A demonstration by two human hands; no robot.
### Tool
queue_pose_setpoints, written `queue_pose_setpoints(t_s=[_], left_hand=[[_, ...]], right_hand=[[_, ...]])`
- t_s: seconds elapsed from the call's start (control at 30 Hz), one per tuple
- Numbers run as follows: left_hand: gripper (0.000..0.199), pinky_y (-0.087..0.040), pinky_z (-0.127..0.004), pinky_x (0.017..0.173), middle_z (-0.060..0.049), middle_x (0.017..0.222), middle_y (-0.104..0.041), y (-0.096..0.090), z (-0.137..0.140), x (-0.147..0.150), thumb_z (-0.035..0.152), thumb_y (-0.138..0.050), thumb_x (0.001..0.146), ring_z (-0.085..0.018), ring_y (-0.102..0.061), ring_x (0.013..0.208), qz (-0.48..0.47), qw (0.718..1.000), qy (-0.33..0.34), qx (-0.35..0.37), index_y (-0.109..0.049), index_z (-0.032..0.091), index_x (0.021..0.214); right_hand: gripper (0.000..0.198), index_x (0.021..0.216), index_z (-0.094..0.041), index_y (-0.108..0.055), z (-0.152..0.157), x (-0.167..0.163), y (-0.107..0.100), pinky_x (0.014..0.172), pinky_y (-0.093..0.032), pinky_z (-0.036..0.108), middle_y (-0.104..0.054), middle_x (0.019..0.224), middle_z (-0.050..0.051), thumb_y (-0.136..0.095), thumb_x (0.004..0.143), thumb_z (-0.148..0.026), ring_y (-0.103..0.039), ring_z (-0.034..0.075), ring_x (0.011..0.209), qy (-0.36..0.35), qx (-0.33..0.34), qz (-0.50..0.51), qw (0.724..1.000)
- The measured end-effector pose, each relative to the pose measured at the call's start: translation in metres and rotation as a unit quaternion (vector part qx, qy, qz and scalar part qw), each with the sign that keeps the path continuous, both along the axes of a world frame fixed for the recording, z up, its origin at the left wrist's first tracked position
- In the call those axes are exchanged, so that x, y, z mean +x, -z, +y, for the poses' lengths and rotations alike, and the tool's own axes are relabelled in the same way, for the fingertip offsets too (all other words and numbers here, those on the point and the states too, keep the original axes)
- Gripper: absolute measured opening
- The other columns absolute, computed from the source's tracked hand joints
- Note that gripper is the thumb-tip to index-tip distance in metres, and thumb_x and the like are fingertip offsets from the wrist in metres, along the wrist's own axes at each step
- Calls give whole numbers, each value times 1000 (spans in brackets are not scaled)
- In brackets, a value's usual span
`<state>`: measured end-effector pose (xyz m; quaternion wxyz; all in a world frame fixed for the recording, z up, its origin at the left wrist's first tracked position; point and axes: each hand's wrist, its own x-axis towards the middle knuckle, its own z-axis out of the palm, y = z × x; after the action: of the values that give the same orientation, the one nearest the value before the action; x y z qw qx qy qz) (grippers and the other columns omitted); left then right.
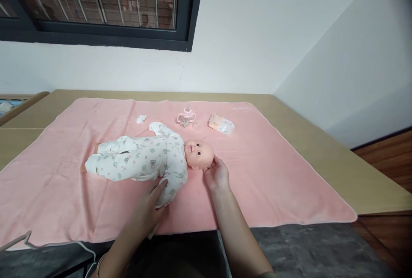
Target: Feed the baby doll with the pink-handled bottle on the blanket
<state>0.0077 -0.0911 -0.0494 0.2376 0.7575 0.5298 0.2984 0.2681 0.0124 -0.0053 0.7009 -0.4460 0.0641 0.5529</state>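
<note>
Doll (pixel 146 158), right fingers (pixel 217 160) cupped against head (pixel 202 151), left fingers (pixel 160 187) around sleeve (pixel 175 183), bottle (pixel 186 116) and pouch (pixel 221 124) beyond, contents unclear

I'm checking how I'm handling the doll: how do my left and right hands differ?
The left hand is at the sleeve of the doll, while the right hand is at its head. The left hand shows its back; the right hand is turned palm up. Both touch the doll.

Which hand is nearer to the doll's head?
The right hand: its fingers are right against the doll's head. The left hand is farther off, down by the doll's near sleeve.
</note>
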Motion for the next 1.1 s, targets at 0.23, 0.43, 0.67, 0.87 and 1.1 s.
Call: queue_pose_setpoints(t_s=[0.23, 0.43, 0.67, 0.87, 1.1], left_hand=[[65, -57, -60, 116, -21, 155, -66, -17, -5, -7, 33, -71, 95, -41, -63, 145, 7, 998, 9, -63, -62, 16, 157], [51, -59, -59, 113, -19, 147, -72, -21, 0, -15, 49, -60, 104, -38, -70, 136, -55, 998, 12, -22, -71, 18, 143], [40, -68, -49, 94, -13, 121, -84, -17, 7, -18, 40, -49, 107, -32, -81, 111, -99, 992, -73, -21, -81, 19, 120], [40, -68, -47, 92, -12, 116, -85, -14, 8, -17, 41, -50, 106, -31, -81, 107, -104, 991, -82, -25, -82, 20, 112], [34, -67, -44, 90, -9, 112, -85, -12, 7, -16, 37, -52, 103, -29, -82, 102, -104, 990, -93, -31, -82, 22, 107]], right_hand=[[19, 94, -14, -61, -25, -7, -4, 77, -67, 28, -75, 86, 4, -46, 105, -11, -76, 14, 78, -24, -35, 8, 999], [24, 102, -15, -60, -39, -5, -11, 72, -68, 33, -73, 93, 6, -40, 111, -25, -78, 19, 80, -56, -106, 29, 992], [24, 107, -11, -62, -57, -9, -5, 78, -71, 35, -76, 108, 14, -40, 108, -19, -81, 23, 94, -80, -118, 51, 988], [29, 112, -13, -63, -50, -12, -3, 76, -70, 31, -75, 108, 11, -35, 111, -21, -79, 18, 93, -56, -103, 66, 991], [23, 105, -17, -59, -38, -13, -7, 79, -68, 29, -72, 100, 9, -36, 108, -19, -76, 16, 91, -42, -94, 78, 992]])
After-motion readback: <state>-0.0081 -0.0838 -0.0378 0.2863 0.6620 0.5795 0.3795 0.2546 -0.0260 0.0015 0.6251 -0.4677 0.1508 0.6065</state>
